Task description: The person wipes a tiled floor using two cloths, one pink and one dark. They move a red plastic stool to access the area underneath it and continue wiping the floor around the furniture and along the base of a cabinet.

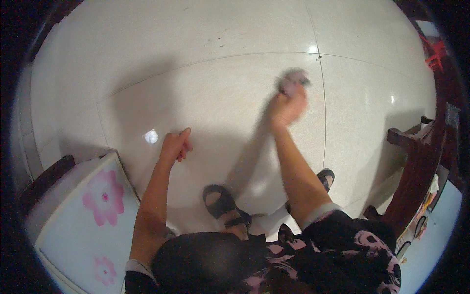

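My right hand (290, 110) reaches out over the pale tiled floor (227, 99) and grips a bunched pinkish-grey cloth-like item (293, 80). Both hand and item are blurred, so what exactly the item is cannot be told. To the left, my left hand (177, 146) hangs above the floor with its fingers partly curled; nothing shows in it. Below the hands, my foot wears a black sandal (222, 202), and the other sandal (326, 178) shows partly behind my right forearm.
At the lower left stands a white panel with pink flowers (69, 220), beside a dark wooden edge (47, 180). Dark wooden furniture (415, 176) runs along the right, with a light blue surface (446, 217) bearing small items. A red object (435, 53) lies at the upper right.
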The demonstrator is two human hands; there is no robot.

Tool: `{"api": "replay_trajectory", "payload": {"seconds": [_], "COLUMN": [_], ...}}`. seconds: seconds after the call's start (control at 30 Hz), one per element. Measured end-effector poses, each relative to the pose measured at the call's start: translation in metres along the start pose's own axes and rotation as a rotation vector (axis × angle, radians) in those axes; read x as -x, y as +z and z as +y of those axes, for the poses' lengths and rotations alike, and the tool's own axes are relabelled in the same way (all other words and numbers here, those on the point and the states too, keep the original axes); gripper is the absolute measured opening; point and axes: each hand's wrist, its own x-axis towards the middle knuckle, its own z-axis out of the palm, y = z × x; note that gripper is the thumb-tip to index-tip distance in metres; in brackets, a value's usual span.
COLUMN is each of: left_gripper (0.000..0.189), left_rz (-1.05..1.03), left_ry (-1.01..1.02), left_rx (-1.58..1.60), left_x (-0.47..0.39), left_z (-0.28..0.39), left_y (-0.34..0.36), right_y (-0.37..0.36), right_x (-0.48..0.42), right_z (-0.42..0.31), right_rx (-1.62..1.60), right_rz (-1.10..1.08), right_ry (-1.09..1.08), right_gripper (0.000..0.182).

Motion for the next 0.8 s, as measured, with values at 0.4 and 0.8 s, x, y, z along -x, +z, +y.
{"api": "replay_trajectory", "payload": {"seconds": [0.4,0.8], "left_gripper": [0.059,0.057], "left_rz": [0.015,-0.091], "left_ry": [0.126,-0.035], "left_rx": [0.055,0.052], "left_x": [-0.018,-0.019], "left_z": [-0.018,-0.016], "left_y": [0.000,-0.007], "right_y": [-0.005,0.031], "right_x": [0.023,0.024], "right_z": [-0.109,-0.070], "right_rx": [-0.655,-0.483], "right_rz": [-0.918,-1.390], "right_ry": [-0.813,-0.952], "right_gripper": [0.044,0.046]}}
